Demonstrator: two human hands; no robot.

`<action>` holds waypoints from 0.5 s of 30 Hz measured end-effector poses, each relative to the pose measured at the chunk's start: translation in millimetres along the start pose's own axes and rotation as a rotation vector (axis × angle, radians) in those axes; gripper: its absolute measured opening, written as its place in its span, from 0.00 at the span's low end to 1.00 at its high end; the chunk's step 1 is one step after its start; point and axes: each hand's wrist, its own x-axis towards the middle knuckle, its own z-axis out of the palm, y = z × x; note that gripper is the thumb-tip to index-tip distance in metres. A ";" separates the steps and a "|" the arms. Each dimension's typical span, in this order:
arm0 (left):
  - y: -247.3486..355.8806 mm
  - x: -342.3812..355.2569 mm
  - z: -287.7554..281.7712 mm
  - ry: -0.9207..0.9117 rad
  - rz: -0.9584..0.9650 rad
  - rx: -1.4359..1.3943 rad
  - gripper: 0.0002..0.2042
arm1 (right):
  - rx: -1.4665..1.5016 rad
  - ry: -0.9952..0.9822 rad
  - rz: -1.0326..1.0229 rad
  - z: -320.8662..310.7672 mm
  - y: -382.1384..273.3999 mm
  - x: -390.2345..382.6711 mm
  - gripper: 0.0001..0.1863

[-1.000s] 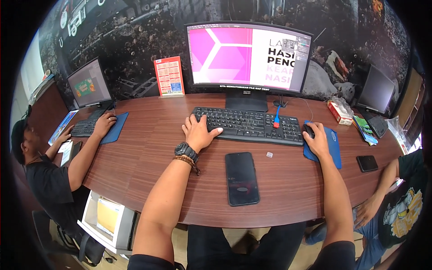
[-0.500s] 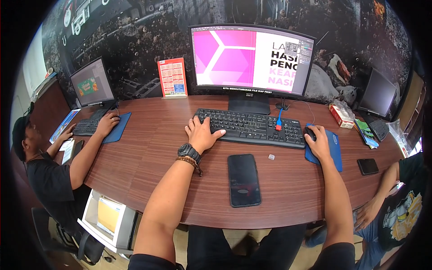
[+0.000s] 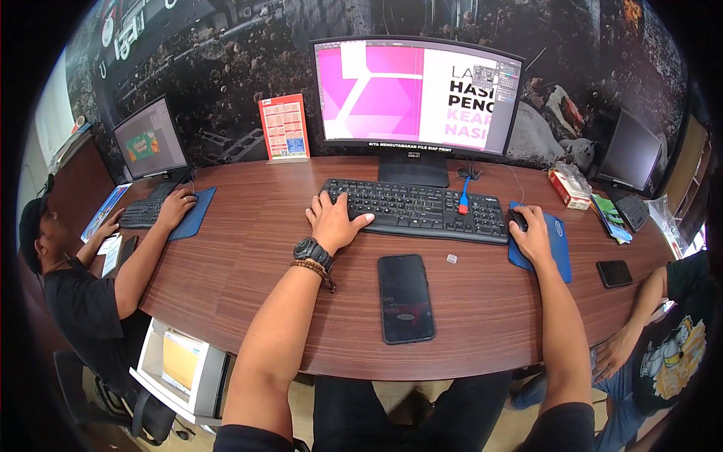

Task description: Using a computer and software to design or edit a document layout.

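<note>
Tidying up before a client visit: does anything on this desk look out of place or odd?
Little stands out. A small pale object lies loose on the desk beside the phone. The left hand rests on the keyboard, the right hand on the mouse.

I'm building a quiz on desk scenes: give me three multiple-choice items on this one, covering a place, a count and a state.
1. Where does the black phone lie?
A. between the forearms, in front of the keyboard
B. on the blue mouse pad
C. under the monitor

2. How many monitors stand along the desk?
A. one
B. three
C. five

3. What is the right hand doing?
A. hanging in the air
B. resting on the mouse
C. holding the phone

Answers: 1 A, the phone lies on bare wood in front of the keyboard. 2 B, a middle one and one at each side. 3 B, the right hand covers the mouse on the blue mouse pad.
</note>
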 end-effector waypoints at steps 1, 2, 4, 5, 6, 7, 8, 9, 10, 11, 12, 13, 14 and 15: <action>0.5 -0.3 0.0 0.004 -0.001 -0.002 0.43 | 0.003 0.003 -0.005 -0.2 0.0 0.0 0.20; 0.9 -0.6 0.0 0.008 -0.002 -0.003 0.43 | 0.003 0.002 -0.003 0.1 0.8 0.0 0.20; 1.5 -0.2 -0.8 0.003 -0.002 0.001 0.43 | 0.016 0.009 -0.011 1.3 2.5 0.1 0.20; 1.7 -0.2 -1.0 0.000 -0.003 0.006 0.43 | 0.016 0.009 -0.010 1.7 2.8 0.1 0.20; 1.8 -0.4 -0.6 -0.002 -0.003 0.006 0.43 | 0.019 0.013 -0.009 2.1 3.0 -0.1 0.20; 1.8 -0.4 -0.4 0.003 -0.002 0.007 0.43 | 0.022 0.017 -0.008 2.3 3.1 0.0 0.20; 1.8 -0.3 -0.1 0.008 -0.002 0.008 0.43 | 0.022 0.017 -0.008 2.5 3.4 0.1 0.20; 1.7 -0.4 0.2 0.007 -0.001 0.008 0.43 | 0.021 0.020 -0.011 2.6 3.8 0.0 0.20; 2.1 -0.5 0.0 0.007 -0.002 0.008 0.42 | 0.020 0.023 -0.014 2.7 4.2 -0.1 0.20; 2.6 -0.6 -0.3 0.008 -0.003 0.009 0.42 | 0.019 0.023 -0.013 2.6 4.9 0.0 0.20; 2.0 0.2 0.4 0.007 -0.002 0.009 0.42 | 0.008 0.023 -0.015 2.5 5.8 0.1 0.20; 0.2 1.1 0.9 0.013 0.008 0.007 0.42 | -0.003 0.022 -0.017 2.6 5.6 0.4 0.19; -1.2 1.7 1.8 0.019 0.019 0.005 0.42 | -0.003 0.021 -0.017 2.7 5.2 0.8 0.19; -2.4 1.9 2.9 0.018 0.018 0.005 0.42 | 0.001 0.020 -0.017 2.8 4.4 1.0 0.19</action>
